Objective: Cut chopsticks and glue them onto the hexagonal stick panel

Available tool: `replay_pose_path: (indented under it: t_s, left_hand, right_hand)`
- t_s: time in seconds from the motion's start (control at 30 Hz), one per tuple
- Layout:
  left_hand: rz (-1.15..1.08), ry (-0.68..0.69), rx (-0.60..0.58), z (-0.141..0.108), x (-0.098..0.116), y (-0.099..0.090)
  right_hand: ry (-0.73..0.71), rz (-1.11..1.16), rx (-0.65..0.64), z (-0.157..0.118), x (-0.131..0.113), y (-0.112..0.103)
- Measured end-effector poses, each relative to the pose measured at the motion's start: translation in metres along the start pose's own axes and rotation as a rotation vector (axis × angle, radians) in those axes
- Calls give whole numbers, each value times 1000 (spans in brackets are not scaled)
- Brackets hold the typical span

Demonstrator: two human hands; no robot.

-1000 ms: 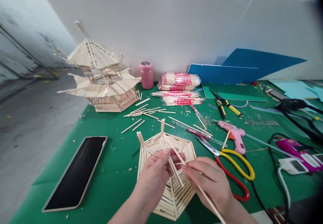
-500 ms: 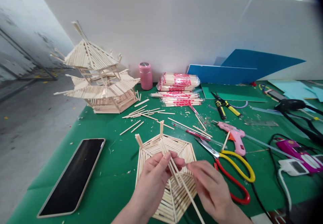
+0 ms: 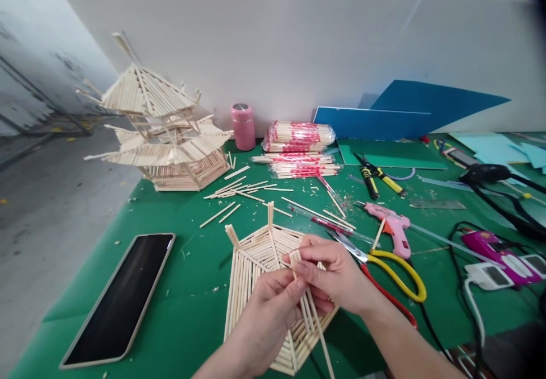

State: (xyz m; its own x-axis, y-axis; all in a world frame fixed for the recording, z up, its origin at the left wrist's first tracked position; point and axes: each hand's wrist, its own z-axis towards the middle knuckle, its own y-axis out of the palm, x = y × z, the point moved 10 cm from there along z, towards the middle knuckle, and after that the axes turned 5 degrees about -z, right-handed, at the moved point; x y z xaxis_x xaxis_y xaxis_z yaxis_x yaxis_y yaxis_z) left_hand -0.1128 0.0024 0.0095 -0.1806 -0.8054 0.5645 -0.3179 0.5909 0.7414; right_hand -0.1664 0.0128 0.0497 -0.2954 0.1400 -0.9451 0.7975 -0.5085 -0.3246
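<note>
A small bunch of thin wooden sticks (image 3: 307, 309) is pinched in my left hand (image 3: 273, 305), its fingers closed around the middle. My right hand (image 3: 330, 271) closes thumb and fingers on the upper ends, close to the left fingertips. One stick reaches further down than the others. Beneath both hands lies a many-sided panel (image 3: 245, 276) made of glued sticks, with ribs running inward and short upright stick posts (image 3: 271, 217) at two corners. My hands cover part of its middle and right side.
A stick-built pagoda (image 3: 149, 140) stands back left, beside a pink flask (image 3: 243, 127). Wrapped stick bundles (image 3: 298, 140) and loose sticks (image 3: 239, 188) lie behind the panel. Scissors (image 3: 396, 271), a pink glue gun (image 3: 394, 228) and pliers (image 3: 375, 177) are right; a phone (image 3: 121, 299) lies left.
My right hand has moved up and left from beside the sticks and now grips their upper ends. The bunch has turned more upright in my left hand. The view has shifted slightly.
</note>
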Motion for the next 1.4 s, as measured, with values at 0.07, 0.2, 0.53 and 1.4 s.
replay_pose_path:
  t_s: [0.07,0.2,0.53,1.4]
  left_hand:
    - [-12,-18,8,0,-1,-1]
    - [1,-49,25,1,-3,-3]
    - [72,-40,0,2,1,-5]
    - [-172,104,341,1,13,-45]
  right_hand:
    - [12,4,-8,0,1,0]
    - [40,17,-8,0,4,0]
    - [-24,-39,-43,6,-4,3]
    - [221,75,-227,-24,46,31]
